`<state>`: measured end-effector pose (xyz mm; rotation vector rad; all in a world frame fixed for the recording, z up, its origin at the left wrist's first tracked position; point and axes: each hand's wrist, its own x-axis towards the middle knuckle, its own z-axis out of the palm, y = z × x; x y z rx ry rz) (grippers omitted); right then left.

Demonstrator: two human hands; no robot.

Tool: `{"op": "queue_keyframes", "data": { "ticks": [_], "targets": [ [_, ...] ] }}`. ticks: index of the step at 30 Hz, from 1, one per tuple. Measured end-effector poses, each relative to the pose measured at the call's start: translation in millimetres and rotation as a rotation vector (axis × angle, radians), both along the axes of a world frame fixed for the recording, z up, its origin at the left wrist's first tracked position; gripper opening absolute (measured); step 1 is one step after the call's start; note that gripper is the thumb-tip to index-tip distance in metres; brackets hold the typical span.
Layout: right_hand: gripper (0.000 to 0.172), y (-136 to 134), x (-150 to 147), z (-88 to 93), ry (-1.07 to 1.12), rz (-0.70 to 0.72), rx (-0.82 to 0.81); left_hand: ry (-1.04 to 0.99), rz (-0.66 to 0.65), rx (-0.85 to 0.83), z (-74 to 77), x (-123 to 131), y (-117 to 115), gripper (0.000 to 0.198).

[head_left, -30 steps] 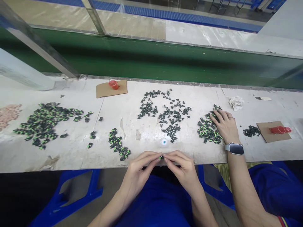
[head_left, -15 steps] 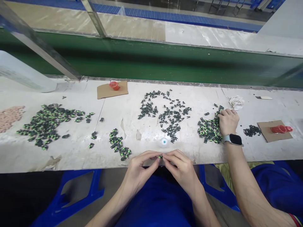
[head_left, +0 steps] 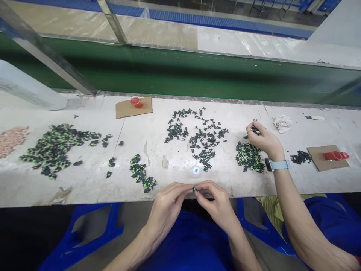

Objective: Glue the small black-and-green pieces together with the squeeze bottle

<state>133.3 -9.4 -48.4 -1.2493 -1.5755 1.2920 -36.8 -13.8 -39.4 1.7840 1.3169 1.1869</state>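
Note:
Both hands meet at the table's front edge. My left hand (head_left: 172, 195) and my right hand (head_left: 213, 197) pinch one small black-and-green piece (head_left: 193, 189) between their fingertips; the fingers hide most of it. Just beyond my hands lies a white disc with a blue eye-like centre (head_left: 195, 170). Farther off is a scatter of small dark pieces (head_left: 204, 139). Left of my hands is a small cluster of black-and-green pieces (head_left: 139, 172).
A co-worker's hand (head_left: 263, 139) with a watch is over a black-and-green pile (head_left: 249, 156) at right. Red cups stand on cardboard (head_left: 121, 110) at left and cardboard (head_left: 316, 160) at right. A larger pile (head_left: 56, 146) and pink pieces (head_left: 12, 141) lie left.
My hands stay together, with the small piece turned slightly and shifted a little right. The co-worker's hand has lifted and turned, moving left over the pile.

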Motion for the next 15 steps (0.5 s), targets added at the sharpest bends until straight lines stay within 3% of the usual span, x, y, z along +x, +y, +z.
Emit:
{"op": "queue_keyframes", "data": {
  "ticks": [9,15],
  "targets": [
    [0.004,-3.0,-5.2,-8.3,0.057,-0.089,0.077,-0.084,-0.06,-0.034,-5.3,1.7,0.7,0.022],
    [0.005,0.1,20.8,-6.3,-0.033,-0.03,0.087,-0.045,-0.135,-0.076,-10.0,3.5,-5.9,0.02]
  ]
}}
